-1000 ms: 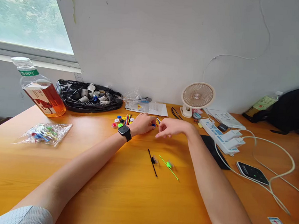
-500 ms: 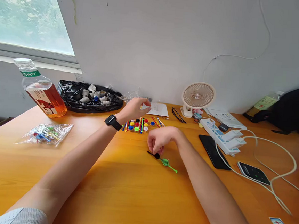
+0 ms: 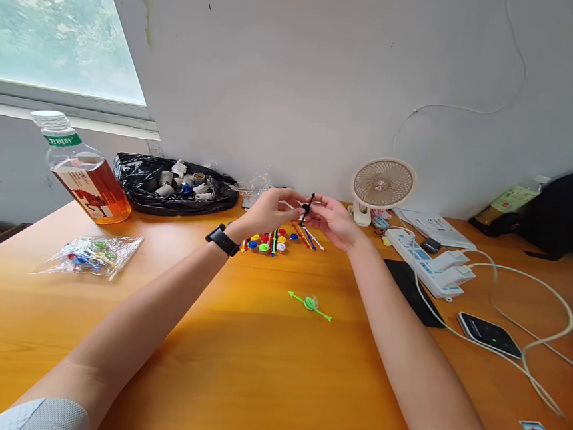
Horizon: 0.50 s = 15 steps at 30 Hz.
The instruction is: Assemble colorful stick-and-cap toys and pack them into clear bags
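A broad orange wooden table (image 3: 233, 371) fills the view and runs back to a white wall. At its far right lies a black fabric backpack (image 3: 567, 213). At the far left a crumpled black plastic bag (image 3: 129, 174) lies open with small pale caps inside. Just left of it leans a clear plastic bottle of amber drink (image 3: 82, 177). A small beige desk fan (image 3: 383, 183) stands against the wall, right of centre. A white power strip (image 3: 427, 261) with plugs and white cables lies in front of it. Near the strip a flat black phone (image 3: 413, 283) rests on the wood, and a second dark phone with a green light (image 3: 489, 334) lies further right. A clear plastic packet of coloured parts (image 3: 87, 256) sits on the left of the table, well apart from the hands.

Both forearms reach forward to the middle of the table. The left hand (image 3: 271, 210), with a black wristwatch (image 3: 223, 240) on its wrist, and the right hand (image 3: 333, 220) meet fingertip to fingertip. Together they pinch a thin black plastic stick (image 3: 308, 207), which is held roughly upright in the air between them. Directly below it a scatter of small coloured plastic discs and sticks (image 3: 274, 239) lies on the table. Nearer the person, apart from both hands, lies a thin green plastic stick with a small green disc (image 3: 310, 304) threaded at its middle.
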Tool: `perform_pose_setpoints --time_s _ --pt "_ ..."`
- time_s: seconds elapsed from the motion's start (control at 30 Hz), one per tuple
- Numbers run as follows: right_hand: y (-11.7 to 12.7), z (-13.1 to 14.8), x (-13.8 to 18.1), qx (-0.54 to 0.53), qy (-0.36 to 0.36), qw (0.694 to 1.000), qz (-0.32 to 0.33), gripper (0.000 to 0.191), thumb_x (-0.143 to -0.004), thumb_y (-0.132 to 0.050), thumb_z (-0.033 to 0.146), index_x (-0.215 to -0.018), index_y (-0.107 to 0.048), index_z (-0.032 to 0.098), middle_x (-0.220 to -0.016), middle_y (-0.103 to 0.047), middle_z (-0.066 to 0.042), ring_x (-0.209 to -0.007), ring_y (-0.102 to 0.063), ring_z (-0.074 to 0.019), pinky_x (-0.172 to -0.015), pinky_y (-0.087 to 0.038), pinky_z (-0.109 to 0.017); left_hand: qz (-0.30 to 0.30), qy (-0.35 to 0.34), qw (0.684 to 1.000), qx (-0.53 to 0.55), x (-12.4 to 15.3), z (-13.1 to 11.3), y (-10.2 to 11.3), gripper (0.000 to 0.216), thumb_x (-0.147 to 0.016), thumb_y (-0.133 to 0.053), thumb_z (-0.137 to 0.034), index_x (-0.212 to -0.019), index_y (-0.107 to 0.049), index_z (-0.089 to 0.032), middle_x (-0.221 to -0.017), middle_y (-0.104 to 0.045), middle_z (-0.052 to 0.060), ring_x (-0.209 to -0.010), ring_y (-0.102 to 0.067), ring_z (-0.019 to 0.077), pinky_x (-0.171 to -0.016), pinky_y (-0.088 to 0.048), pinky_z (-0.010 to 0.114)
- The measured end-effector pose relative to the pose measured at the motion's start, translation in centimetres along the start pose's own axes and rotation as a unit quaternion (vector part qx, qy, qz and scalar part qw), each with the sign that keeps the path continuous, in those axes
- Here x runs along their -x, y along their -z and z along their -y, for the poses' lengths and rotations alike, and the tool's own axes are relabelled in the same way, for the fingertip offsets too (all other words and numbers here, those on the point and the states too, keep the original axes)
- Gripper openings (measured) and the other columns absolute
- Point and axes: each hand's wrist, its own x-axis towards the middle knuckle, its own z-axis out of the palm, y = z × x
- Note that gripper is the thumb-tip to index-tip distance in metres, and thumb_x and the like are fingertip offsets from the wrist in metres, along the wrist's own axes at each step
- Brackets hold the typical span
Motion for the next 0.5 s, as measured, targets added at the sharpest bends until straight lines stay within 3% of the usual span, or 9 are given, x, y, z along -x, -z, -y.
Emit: perform_pose_setpoints --time_s 0.13,0.23,0.3,0.4,0.5 --pt "-1.2 0.2 -0.2 0.045 0.025 0.997 -0.051 0.024 -0.077 -0.084 0.033 -0.089 -0.066 0.021 -0.081 -0.066 0.002 -0.071 -0.062 -0.0127 -0.067 -0.053 -0.025 -0.076 -0.042 0.994 -0.061 0.0 0.6 -1.2 0.024 -0.087 -0.074 -0.021 -0.11 -0.075 -0.015 -0.094 -0.079 0.007 -0.085 -0.077 0.0193 -0.079 -0.063 0.031" --pt "-1.7 0.6 -0.1 0.124 0.048 0.99 -0.047 0.027 -0.083 -0.077 0.044 -0.078 -0.065 0.02 -0.069 -0.059 0.002 -0.061 -0.054 -0.0113 -0.056 -0.045 -0.023 -0.08 -0.082 0.985 -0.128 0.1 0.6 -1.0 0.021 -0.089 -0.072 -0.022 -0.109 -0.076 -0.016 -0.09 -0.077 0.005 -0.082 -0.074 0.0172 -0.079 -0.062 0.03" --pt "-1.8 0.9 0.1 0.148 0.052 0.987 -0.029 0.028 -0.083 -0.075 0.045 -0.081 -0.066 0.019 -0.065 -0.057 0.003 -0.057 -0.05 -0.0111 -0.053 -0.04 -0.023 -0.08 -0.111 0.975 -0.176 0.3 0.3 -0.6 0.02 -0.089 -0.073 -0.023 -0.108 -0.077 -0.018 -0.098 -0.075 0.006 -0.083 -0.073 0.016 -0.078 -0.062 0.028" --pt "-1.8 1.0 0.3 0.151 0.039 0.987 -0.023 0.028 -0.077 -0.078 0.039 -0.093 -0.068 0.018 -0.061 -0.055 0.005 -0.054 -0.046 -0.01 -0.051 -0.034 -0.023 -0.066 -0.135 0.966 -0.209 0.5 -0.1 -0.1 0.015 -0.09 -0.074 -0.025 -0.103 -0.076 -0.018 -0.108 -0.073 0.007 -0.089 -0.072 0.0162 -0.08 -0.062 0.028" --pt "-1.8 1.0 0.6 0.147 0.022 0.989 -0.004 0.027 -0.074 -0.076 0.034 -0.092 -0.064 0.018 -0.062 -0.055 0.005 -0.053 -0.044 -0.0092 -0.051 -0.031 -0.022 -0.04 -0.131 0.971 -0.194 0.6 -0.3 -0.1 0.014 -0.09 -0.073 -0.025 -0.102 -0.075 -0.018 -0.102 -0.073 0.006 -0.084 -0.073 0.0157 -0.078 -0.062 0.028"
